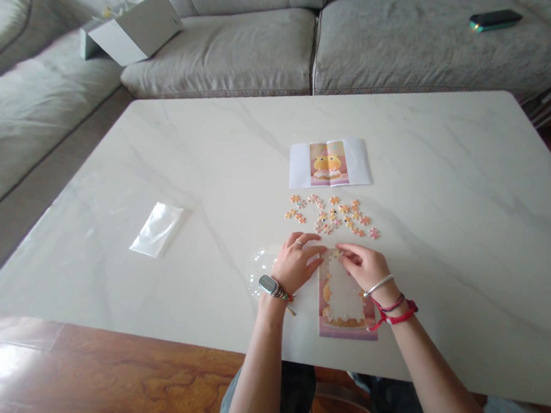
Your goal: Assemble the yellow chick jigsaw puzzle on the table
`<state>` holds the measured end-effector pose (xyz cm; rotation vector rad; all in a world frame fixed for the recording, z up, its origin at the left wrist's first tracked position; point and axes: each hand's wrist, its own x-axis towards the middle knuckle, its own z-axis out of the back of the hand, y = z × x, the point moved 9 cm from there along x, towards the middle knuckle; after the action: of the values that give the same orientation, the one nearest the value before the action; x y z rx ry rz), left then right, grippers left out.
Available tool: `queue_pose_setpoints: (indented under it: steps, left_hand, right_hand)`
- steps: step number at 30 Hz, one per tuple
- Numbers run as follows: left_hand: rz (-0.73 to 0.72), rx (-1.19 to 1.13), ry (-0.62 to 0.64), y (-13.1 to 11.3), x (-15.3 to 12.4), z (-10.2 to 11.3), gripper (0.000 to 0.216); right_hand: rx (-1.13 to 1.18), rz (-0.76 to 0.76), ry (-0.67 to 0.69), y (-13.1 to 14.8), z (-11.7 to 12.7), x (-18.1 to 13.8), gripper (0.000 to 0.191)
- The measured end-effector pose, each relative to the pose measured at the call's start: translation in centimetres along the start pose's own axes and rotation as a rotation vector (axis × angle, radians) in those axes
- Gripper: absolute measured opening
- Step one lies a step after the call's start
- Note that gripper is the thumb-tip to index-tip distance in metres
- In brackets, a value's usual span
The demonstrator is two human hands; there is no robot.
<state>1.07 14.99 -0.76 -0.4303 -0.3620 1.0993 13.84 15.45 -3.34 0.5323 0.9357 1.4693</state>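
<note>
A jigsaw puzzle [346, 332] lies near the table's front edge, its pink, brown and orange border put together around a pale bare middle. At its top edge my right hand [366, 266] pinches a small pale puzzle piece [336, 253], partly hidden by the fingers. My left hand [297, 258] rests at the puzzle's upper left corner, fingers apart, the tips touching or very near the edge. Just beyond both hands, several loose puzzle pieces [321, 225] in orange, yellow and pink are spread out. Behind them is a creased sheet with a printed picture [329, 163] of a yellow character.
A clear plastic bag [157, 230] lies on the left of the white marbled table [220, 184]. Something clear and shiny [258, 271] sits beside my left wrist. Beyond the table, a grey sofa [249, 47] carries a white box [137, 27] and a dark device [495, 20].
</note>
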Motion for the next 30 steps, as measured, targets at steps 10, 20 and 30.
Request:
queue_pose_setpoints:
  steps: [10, 20, 30]
  left_hand:
    - [0.012, 0.03, 0.004, 0.2, -0.1, -0.1, 0.023]
    - [0.001, 0.014, -0.011, 0.1, 0.1, -0.1, 0.022]
    - [-0.015, 0.017, -0.022, -0.6, 0.2, 0.1, 0.023]
  right_hand:
    - [-0.226, 0.171, -0.077, 1.3, -0.2, -0.3, 0.01]
    - [-0.29, 0.259, -0.081, 2.0, -0.7, -0.6, 0.01]
    - [-0.427, 0.227, -0.038, 2.2, -1.1, -0.9, 0.01]
